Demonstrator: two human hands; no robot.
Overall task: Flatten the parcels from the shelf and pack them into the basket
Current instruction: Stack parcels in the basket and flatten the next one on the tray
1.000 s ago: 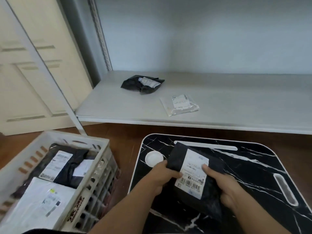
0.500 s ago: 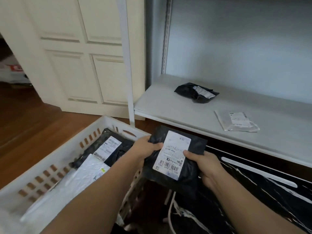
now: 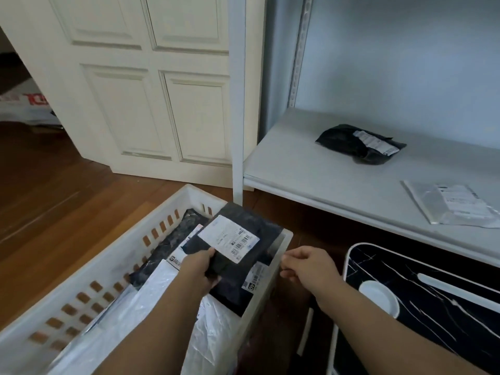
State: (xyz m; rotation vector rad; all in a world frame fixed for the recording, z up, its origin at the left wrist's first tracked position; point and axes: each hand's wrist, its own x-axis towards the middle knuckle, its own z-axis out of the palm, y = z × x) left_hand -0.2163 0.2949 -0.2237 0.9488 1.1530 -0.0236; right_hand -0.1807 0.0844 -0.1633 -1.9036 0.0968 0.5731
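My left hand (image 3: 198, 270) grips a flat black parcel (image 3: 243, 255) with a white label and holds it over the far right corner of the white slatted basket (image 3: 116, 263). Several black and white parcels lie inside the basket below it. My right hand (image 3: 308, 266) hovers just right of the basket's rim, fingers loosely curled, holding nothing. On the grey shelf (image 3: 311, 171) a crumpled black parcel (image 3: 359, 143) lies further back, and a clear parcel (image 3: 451, 208) with a label sits near the front right edge.
A black marble-pattern tray table (image 3: 433, 299) stands at the lower right under the shelf's front edge. A white shelf post (image 3: 239, 104) rises just behind the basket. A cream panelled door (image 3: 151, 90) and brown wooden floor (image 3: 54, 190) fill the left.
The parcel has travelled left from above the tray table to above the basket. My right hand has let go of it and pulled back to the right; only my left hand holds it now.
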